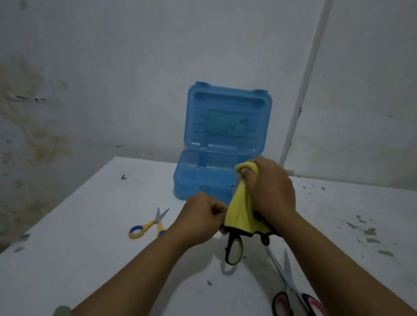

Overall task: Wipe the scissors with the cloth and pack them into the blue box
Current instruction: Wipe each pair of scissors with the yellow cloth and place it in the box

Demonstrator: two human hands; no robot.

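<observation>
Yellow cloth [242, 208] in right hand [271, 188]

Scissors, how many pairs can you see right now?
3: yellow-handled scissors lying left, pink-handled scissors lying right, black-handled scissors held, blades wrapped in the cloth. Box interior partly hidden.

No legible text, brand, number or sign in view | blue box [201, 180]: pale label [226, 125] inside its raised lid, print too blurred to read | scissors: no readable markings
</observation>
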